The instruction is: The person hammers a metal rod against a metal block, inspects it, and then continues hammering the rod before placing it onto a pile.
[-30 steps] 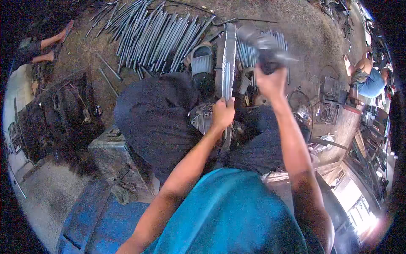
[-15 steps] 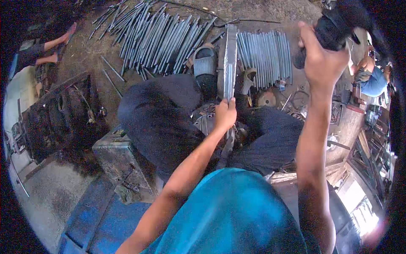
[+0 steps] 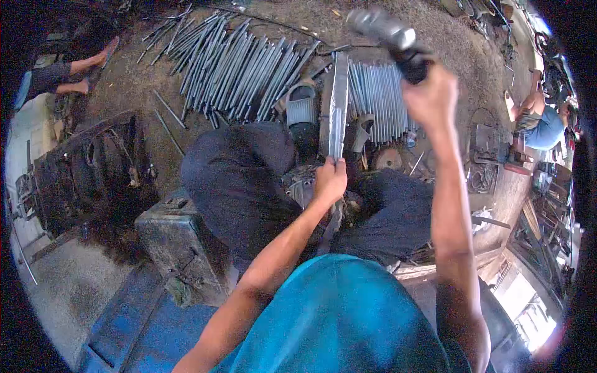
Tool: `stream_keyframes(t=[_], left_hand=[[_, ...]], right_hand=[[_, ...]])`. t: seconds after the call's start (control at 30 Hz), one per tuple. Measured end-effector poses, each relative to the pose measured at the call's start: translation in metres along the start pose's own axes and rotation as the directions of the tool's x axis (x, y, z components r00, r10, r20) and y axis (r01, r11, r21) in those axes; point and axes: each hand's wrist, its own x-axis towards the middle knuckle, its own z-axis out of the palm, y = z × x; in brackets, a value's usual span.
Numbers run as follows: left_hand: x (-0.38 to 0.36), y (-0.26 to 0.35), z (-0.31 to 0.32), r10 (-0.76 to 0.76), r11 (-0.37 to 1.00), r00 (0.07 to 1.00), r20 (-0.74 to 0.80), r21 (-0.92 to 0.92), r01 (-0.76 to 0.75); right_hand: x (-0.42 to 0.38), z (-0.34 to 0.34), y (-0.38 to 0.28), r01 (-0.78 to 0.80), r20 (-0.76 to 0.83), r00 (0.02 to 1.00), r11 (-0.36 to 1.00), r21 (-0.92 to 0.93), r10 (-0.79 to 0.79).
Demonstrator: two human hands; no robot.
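Note:
My right hand (image 3: pixel 430 99) is raised at the upper right, wrapped round the black grip of a hammer (image 3: pixel 388 34). Its shiny metal head is smeared by motion and points up and to the left. Between my knees, my left hand (image 3: pixel 330 180) grips the near end of a metal rod (image 3: pixel 336 133). The rod lies lengthwise along a long, narrow metal bar (image 3: pixel 339 74) with a bright worn top. The hammer head is well apart from the rod. What supports the bar underneath is partly hidden by my left hand and legs.
Many loose metal rods (image 3: pixel 242 74) lie fanned on the ground ahead, with a neater row of rods (image 3: pixel 376 99) right of the bar. A grimy metal box (image 3: pixel 180 242) stands by my left leg. Other people's legs (image 3: pixel 81 74) show at far left, and another person (image 3: pixel 541 124) sits at right.
My right hand has swung down and to the left with the hammer, whose metal head now shows. My left hand stays on the rod. The whole view has shifted slightly.

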Motion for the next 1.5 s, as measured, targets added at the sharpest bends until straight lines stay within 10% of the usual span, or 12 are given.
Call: stream_keyframes(t=[0.1,0.13,0.23,0.3,0.33,0.43,0.7,0.73,0.9,1.0,1.1,1.5], left_hand=[[0.0,-0.007,0.006,0.005,1.0,1.0,0.0,-0.004,-0.005],[-0.001,-0.01,0.009,-0.007,1.0,1.0,0.008,-0.002,0.007],[0.002,-0.009,0.013,0.027,0.999,0.999,-0.031,0.028,-0.026],[-0.003,0.0,0.006,-0.011,1.0,1.0,0.005,0.027,0.011],[-0.002,-0.001,0.005,-0.015,1.0,1.0,0.006,0.026,0.014],[-0.005,0.0,0.003,-0.046,0.996,0.996,0.072,-0.071,0.051],[-0.008,0.0,0.004,0.042,0.998,0.999,0.022,0.049,-0.043],[-0.007,-0.002,0.005,0.039,0.999,0.999,0.023,0.026,-0.04],[-0.005,-0.011,0.009,0.069,0.998,0.998,-0.003,-0.006,-0.069],[-0.005,-0.003,0.004,0.006,1.0,1.0,0.01,-0.011,-0.006],[-0.01,-0.017,0.01,0.057,0.998,0.998,-0.015,-0.018,-0.057],[0.003,-0.019,-0.01,0.222,0.973,0.972,-0.071,0.075,-0.217]], right_hand=[[0.026,-0.061,-0.024,0.089,-0.276,0.959,0.993,0.077,-0.065],[0.027,-0.065,-0.019,-0.093,-0.263,0.95,0.958,0.27,0.166],[0.004,-0.047,-0.022,-0.111,-0.185,0.96,0.889,0.444,0.212],[-0.038,0.04,0.023,0.296,-0.396,0.887,0.951,0.089,-0.238],[-0.068,0.074,0.016,0.007,-0.219,0.971,0.9,0.436,0.099],[-0.109,0.12,0.03,-0.248,0.495,0.832,0.966,-0.075,0.252],[0.007,0.005,0.025,-0.247,0.206,0.953,0.963,0.106,0.222],[0.013,-0.013,0.009,-0.073,-0.116,0.987,0.948,0.31,0.114],[-0.009,-0.026,-0.008,-0.037,-0.135,0.975,0.725,0.688,0.177],[-0.085,0.063,0.02,0.024,-0.236,0.97,0.948,0.319,0.055],[-0.132,0.127,0.048,-0.393,0.399,0.86,0.911,0.122,0.318],[0.001,-0.046,0.004,-0.028,-0.15,0.984,0.91,0.413,0.098]])
